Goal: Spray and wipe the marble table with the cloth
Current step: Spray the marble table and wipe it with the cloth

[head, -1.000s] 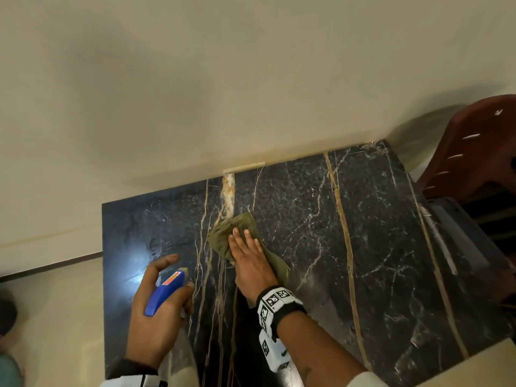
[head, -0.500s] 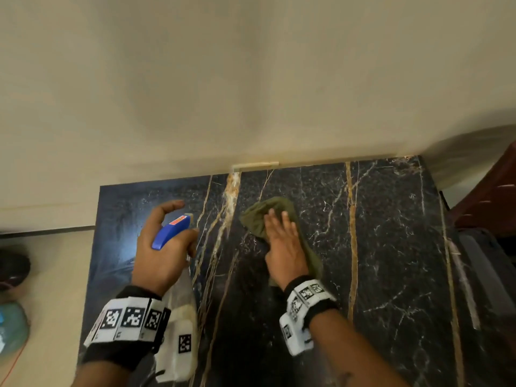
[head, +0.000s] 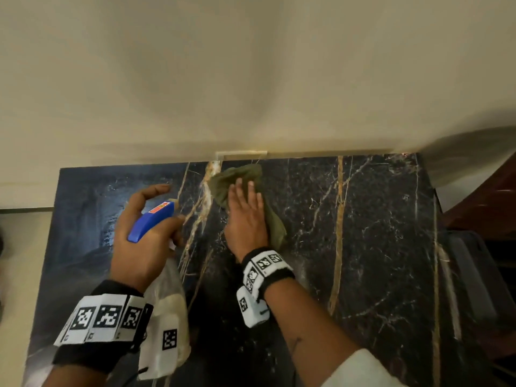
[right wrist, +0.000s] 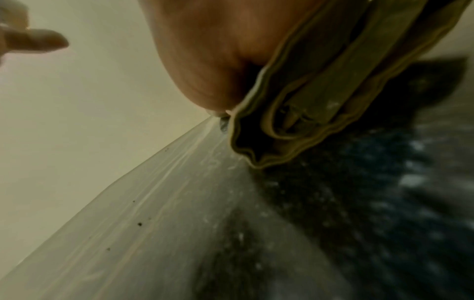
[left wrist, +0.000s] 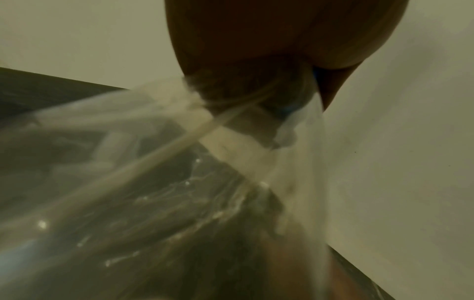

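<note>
The black marble table (head: pixel 371 247) with gold and white veins runs up to the wall. An olive-green cloth (head: pixel 240 177) lies crumpled near the table's far edge, and my right hand (head: pixel 245 213) presses flat on it with straight fingers. The right wrist view shows the cloth's (right wrist: pixel 320 91) folded edges under my palm on the marble (right wrist: pixel 359 203). My left hand (head: pixel 145 233) grips a clear spray bottle (head: pixel 164 317) with a blue trigger head (head: pixel 152 219), held over the table's left part, index finger raised. In the left wrist view the bottle (left wrist: pixel 179 172) fills the frame, blurred.
A cream wall (head: pixel 251 79) rises directly behind the table. A dark red chair (head: pixel 485 202) stands past the table's right edge. Pale floor (head: pixel 16 261) lies to the left. A wet sheen (head: pixel 92 219) shows on the marble's left side.
My right hand has slid the cloth away from me toward the wall. The left hand with the bottle has also moved farther along the table.
</note>
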Motion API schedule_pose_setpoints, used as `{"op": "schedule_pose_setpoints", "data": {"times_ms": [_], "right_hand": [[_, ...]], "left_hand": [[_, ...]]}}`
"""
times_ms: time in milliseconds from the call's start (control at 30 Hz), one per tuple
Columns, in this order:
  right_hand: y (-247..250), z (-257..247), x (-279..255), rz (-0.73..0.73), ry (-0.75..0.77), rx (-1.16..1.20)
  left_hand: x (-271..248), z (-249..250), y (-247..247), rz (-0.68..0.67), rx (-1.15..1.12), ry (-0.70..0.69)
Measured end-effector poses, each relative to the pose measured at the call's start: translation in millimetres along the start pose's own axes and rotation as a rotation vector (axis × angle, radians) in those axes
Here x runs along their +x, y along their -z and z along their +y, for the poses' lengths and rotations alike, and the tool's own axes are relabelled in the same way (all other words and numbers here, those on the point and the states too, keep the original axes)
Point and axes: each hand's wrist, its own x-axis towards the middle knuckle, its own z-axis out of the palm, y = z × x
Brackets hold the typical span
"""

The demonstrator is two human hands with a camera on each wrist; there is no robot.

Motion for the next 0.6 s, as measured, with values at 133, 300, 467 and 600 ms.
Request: {"op": "schedule_pose_setpoints", "data": {"times_ms": [133, 300, 467, 600], "right_hand": [[8.8, 24.4, 9.8, -0.063, 0.147, -0.037], [47.5, 104.0, 26.8, 0.089, -0.163, -0.023], [56.1, 115.3, 37.3, 0.129, -0.303, 0.025], [37.1, 62.6, 42.1, 0.092, -0.215, 0.044]], "left_hand": [[-0.8, 1.4, -2.8, -0.012, 0.02, 0.016], [-2.6, 4.0, 1.2, -0.026, 0.02, 0.014], [-6.5, 5.0, 13.0, -0.012, -0.002, -0.002], [-9.5, 3.0, 14.0, -0.027, -0.002, -0.014]]}}
